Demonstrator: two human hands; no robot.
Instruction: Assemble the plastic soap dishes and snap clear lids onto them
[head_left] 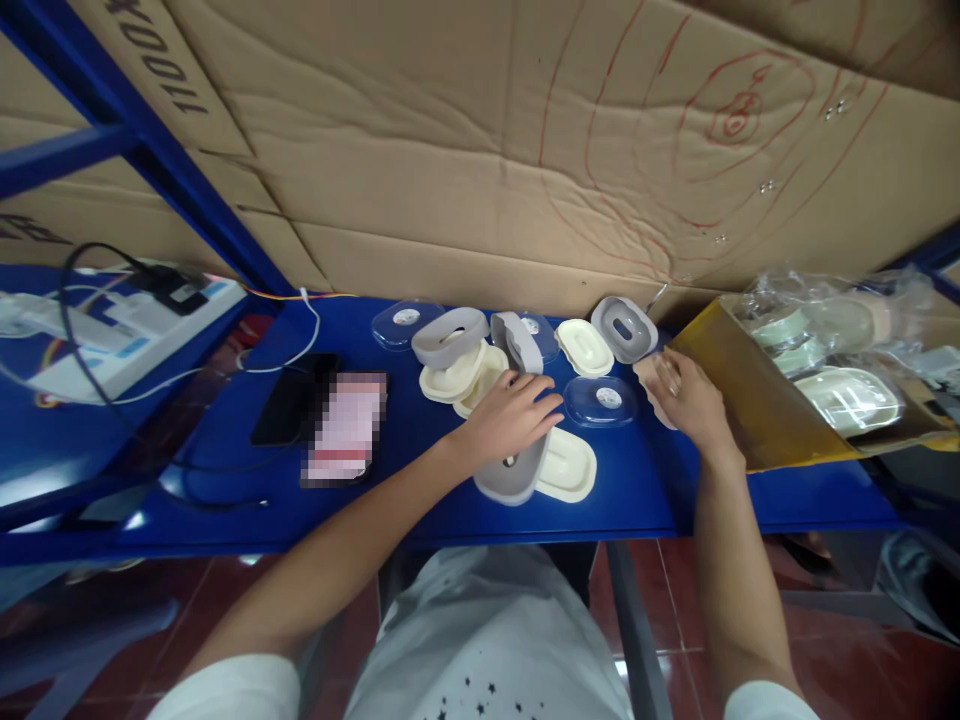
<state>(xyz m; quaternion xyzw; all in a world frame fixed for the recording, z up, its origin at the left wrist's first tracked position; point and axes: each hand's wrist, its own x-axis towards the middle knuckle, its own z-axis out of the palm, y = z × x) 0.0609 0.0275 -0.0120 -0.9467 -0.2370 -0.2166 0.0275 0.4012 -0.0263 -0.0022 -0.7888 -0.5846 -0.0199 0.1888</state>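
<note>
My left hand (pixel 514 415) lies palm down over a grey oval dish (pixel 512 478), fingers stretched out and slightly apart. Partly under that dish is a cream oval tray (pixel 574 468). At the right, my right hand (pixel 696 402) has its fingers closed on a beige flat piece (pixel 651 385), mostly covered by the fingers. Between the hands sits a clear oval lid (pixel 600 401) with a round label. Farther back are a cream tray (pixel 585 348) and a grey dish with a slot (pixel 624 329). Grey rings (pixel 450 337) and cream trays (pixel 450 381) pile up beyond my left hand.
A cardboard box (pixel 742 400) with plastic-wrapped dishes (pixel 847 400) stands at the right. Two phones, one dark (pixel 289 400) and one lit (pixel 345 425), lie at the left near cables and a power strip (pixel 142 335). Cardboard (pixel 420 150) walls the back.
</note>
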